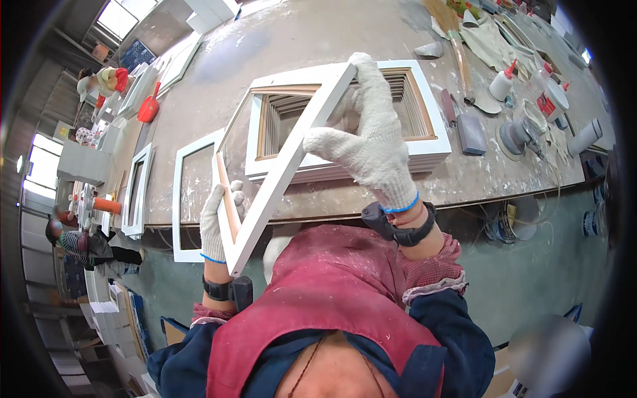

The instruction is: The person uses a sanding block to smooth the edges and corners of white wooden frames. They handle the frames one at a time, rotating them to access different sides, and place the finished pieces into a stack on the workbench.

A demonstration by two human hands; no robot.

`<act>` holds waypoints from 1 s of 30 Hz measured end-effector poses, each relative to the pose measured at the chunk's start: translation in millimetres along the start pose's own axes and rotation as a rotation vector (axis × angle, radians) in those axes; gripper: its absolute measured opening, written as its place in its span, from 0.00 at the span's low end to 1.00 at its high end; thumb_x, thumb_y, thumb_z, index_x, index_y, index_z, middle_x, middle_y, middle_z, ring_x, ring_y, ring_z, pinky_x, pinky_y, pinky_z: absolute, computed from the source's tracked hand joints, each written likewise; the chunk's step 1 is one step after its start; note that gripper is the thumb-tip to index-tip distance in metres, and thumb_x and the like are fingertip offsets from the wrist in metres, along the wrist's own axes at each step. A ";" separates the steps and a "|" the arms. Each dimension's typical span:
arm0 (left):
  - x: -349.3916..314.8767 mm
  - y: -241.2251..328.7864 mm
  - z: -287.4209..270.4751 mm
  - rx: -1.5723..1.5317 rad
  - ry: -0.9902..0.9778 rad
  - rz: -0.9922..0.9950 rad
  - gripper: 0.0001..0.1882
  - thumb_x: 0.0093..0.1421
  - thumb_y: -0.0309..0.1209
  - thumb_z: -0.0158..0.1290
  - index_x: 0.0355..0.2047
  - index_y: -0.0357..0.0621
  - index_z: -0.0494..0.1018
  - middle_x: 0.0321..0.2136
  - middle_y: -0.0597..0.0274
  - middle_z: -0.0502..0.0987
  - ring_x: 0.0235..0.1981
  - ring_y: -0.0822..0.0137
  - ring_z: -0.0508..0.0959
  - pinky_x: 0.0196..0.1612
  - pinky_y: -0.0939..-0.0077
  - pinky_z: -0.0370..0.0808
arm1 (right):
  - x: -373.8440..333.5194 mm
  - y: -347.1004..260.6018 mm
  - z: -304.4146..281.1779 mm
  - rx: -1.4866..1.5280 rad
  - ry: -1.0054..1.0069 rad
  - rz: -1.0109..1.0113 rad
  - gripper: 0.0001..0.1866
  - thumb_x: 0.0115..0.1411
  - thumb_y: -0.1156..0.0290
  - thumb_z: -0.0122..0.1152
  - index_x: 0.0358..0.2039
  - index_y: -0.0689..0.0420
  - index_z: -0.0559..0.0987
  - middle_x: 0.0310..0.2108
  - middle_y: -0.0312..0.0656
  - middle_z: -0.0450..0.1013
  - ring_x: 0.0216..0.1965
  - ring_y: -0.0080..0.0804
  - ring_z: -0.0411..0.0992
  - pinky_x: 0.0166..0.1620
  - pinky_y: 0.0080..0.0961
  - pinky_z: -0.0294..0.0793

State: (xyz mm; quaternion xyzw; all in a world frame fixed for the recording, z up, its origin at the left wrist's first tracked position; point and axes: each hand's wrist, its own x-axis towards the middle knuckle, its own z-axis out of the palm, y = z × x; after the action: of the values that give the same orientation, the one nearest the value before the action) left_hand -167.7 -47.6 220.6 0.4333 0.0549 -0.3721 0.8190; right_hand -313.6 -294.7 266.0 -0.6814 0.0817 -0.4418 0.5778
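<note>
Both gloved hands (375,142) hold the tilted white frame (286,174) between them.

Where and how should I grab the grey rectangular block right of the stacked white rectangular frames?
Probably grip the grey block across its long sides, from the near edge of the paint-spattered table: it lies flat, one narrow end toward you, with straight sides.

Stacked frames (424,147) lie on the table (219,73); right, probably a sander (514,138).
</note>
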 end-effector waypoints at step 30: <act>17.0 -5.6 0.5 0.042 -0.082 0.156 0.24 0.61 0.30 0.57 0.52 0.32 0.60 0.40 0.45 0.72 0.35 0.59 0.79 0.35 0.69 0.83 | -42.2 5.2 -52.9 -0.473 0.016 0.015 0.41 0.52 0.64 0.71 0.63 0.63 0.62 0.56 0.51 0.67 0.53 0.37 0.70 0.54 0.32 0.72</act>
State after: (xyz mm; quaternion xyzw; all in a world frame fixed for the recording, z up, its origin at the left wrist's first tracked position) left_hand -159.3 -59.5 210.2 0.4376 -0.0204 -0.3255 0.8379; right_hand -373.5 -308.0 237.0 -0.7935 0.1927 -0.4115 0.4048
